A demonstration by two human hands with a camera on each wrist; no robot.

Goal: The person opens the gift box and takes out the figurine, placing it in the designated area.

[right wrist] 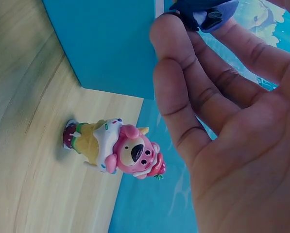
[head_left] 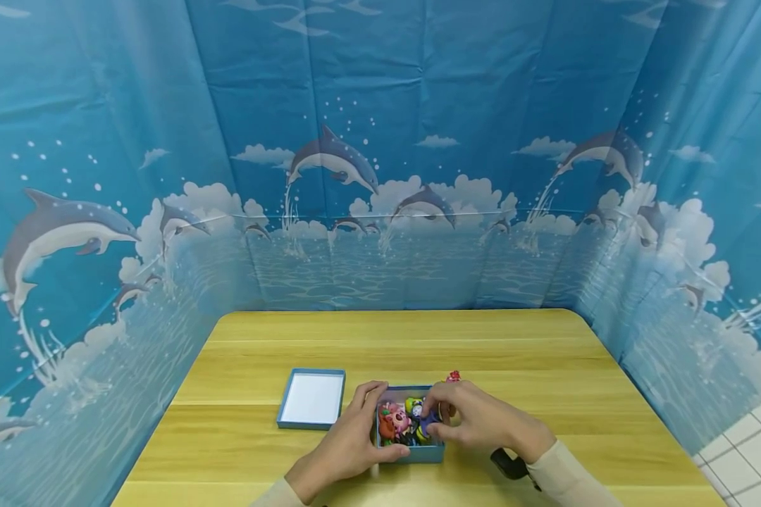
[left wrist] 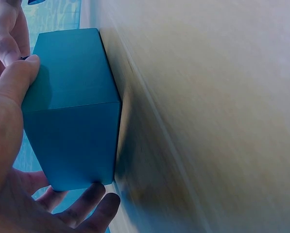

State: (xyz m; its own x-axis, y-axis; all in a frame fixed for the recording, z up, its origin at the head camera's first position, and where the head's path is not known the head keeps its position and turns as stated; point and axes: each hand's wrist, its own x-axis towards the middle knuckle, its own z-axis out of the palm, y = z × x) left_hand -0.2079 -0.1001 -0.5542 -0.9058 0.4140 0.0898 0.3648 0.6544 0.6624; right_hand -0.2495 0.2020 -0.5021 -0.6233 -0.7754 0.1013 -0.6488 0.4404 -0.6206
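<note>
A blue box (head_left: 412, 455) without its cover stands on the table, packed with several small colourful toy figurines (head_left: 396, 420). My left hand (head_left: 345, 438) grips the box from the left, thumb along its near wall and fingers round its far side. Above the box's right part, my right hand (head_left: 482, 417) pinches a dark blue-purple figurine (right wrist: 208, 13); most of this figurine is hidden by the fingers or out of frame. In the right wrist view a pink bear figurine (right wrist: 132, 151) stands on the table beside the box, below the right hand.
To the left of the box lies its lid (head_left: 313, 398), white inside and blue at the rim. The wooden table (head_left: 241, 451) ends at a blue dolphin-print curtain (head_left: 387, 267) at the back and sides. A black strap (head_left: 509, 465) shows at the right wrist.
</note>
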